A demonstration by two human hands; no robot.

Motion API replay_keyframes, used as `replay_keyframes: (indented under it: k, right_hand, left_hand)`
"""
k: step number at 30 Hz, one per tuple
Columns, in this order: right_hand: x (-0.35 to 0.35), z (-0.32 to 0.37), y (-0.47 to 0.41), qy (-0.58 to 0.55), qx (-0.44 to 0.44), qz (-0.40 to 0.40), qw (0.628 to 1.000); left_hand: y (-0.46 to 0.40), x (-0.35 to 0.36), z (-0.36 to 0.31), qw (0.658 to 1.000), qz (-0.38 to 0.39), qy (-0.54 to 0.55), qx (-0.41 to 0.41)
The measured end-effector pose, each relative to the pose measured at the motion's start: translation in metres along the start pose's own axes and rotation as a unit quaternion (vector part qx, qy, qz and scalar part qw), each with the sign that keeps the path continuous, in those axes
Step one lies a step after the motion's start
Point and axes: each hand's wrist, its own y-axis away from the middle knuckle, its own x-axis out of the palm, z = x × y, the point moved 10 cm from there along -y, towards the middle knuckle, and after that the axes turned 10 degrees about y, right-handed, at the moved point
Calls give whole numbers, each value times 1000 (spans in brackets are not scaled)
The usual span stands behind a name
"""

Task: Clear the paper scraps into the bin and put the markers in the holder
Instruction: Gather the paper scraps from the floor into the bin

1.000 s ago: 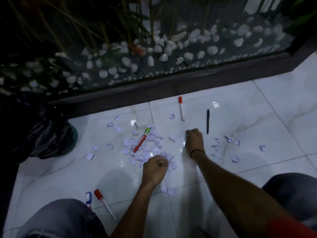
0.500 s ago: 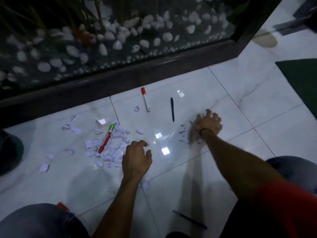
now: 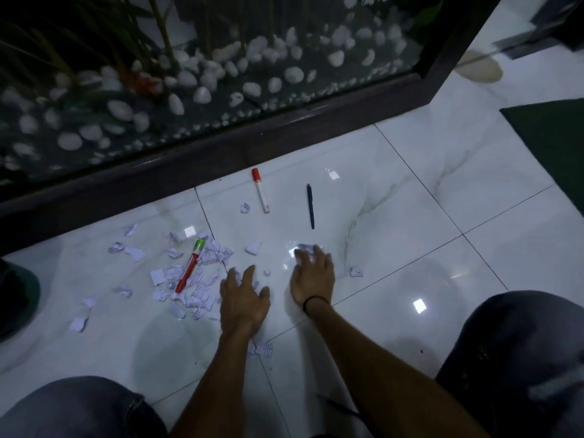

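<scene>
The paper scraps [image 3: 189, 279] lie mostly in one loose heap at centre-left of the frame, on the white tiled floor [image 3: 410, 216], with strays around it: one crumpled bit [image 3: 245, 208] near the top, one [image 3: 356, 272] to the right of the hands, one [image 3: 264, 349] low by the left forearm. A red marker with a green cap [image 3: 190, 265] lies across the heap. A white marker with a red cap [image 3: 260, 190] and a dark pen [image 3: 310, 206] lie apart at upper centre, close to the dark plinth [image 3: 221, 153] of the pebble-filled glass enclosure.

Half a second ago the right hand was reaching far right over scattered bits, and the left was curled by the heap. Now the right hand [image 3: 313, 273] has swept in to the centre, flat, fingers spread, with some scraps at its fingertips. The left hand [image 3: 243, 298] has opened too, palm down with fingers splayed at the heap's right edge. Neither grips anything. It looks as though the person is raking strays into one pile for a single scoop; no scrap has reached the bin yet.

What may be the bin, a dark shape [image 3: 15, 298], sits at the left edge. No holder is in view. The floor between the hands and that edge is open apart from scraps; the plinth closes the top, the knees the bottom corners.
</scene>
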Motion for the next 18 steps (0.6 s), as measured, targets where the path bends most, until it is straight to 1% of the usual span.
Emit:
replay_keyframes:
  k: [3, 4, 5, 6, 7, 8, 9, 10, 11, 12, 13, 15, 17, 18]
  right_hand:
    - [7, 34, 20, -37, -100, -7, 994]
    - [4, 38, 24, -42, -119, -10, 992]
    - [-2, 34, 24, -33, -119, -24, 992]
    - [-13, 24, 19, -14, -97, -56, 994]
    - [-26, 5, 13, 9, -47, -96, 994]
    - [-37, -20, 9, 23, 23, -122, 992]
    - [-44, -47, 8, 18, 100, -129, 986]
    - [-46, -74, 9, -6, 165, -120, 979]
    - [-37, -90, 11, -38, 206, -92, 973]
    - [-27, -100, 14, -59, 220, -57, 972]
    - [-16, -99, 17, -67, 206, -35, 976]
    - [3, -73, 26, -51, 120, -31, 991]
    - [21, -32, 38, -53, 43, -12, 998]
    - [29, -9, 45, -64, 8, 11, 998]
  left_hand:
    - [2, 14, -10, 998, 39, 10, 55]
    - [3, 15, -14, 997, 44, 13, 70]
    - [4, 13, -16, 996, 41, 14, 77]
    - [4, 7, -16, 996, 30, 14, 78]
    - [3, 0, -16, 997, 14, 15, 71]
    - [3, -8, -14, 998, -4, 19, 57]
    - [3, -16, -11, 998, -20, 24, 45]
    - [2, -21, -11, 998, -34, 29, 38]
    - [3, -27, -8, 998, -47, 37, 29]
    - [1, -28, -7, 997, -53, 49, 22]
    - [2, -28, -6, 996, -55, 62, 16]
    - [6, -20, -5, 996, -42, 74, 13]
    - [12, -11, -6, 998, -26, 52, 17]
    - [16, -7, -6, 999, -19, 37, 18]
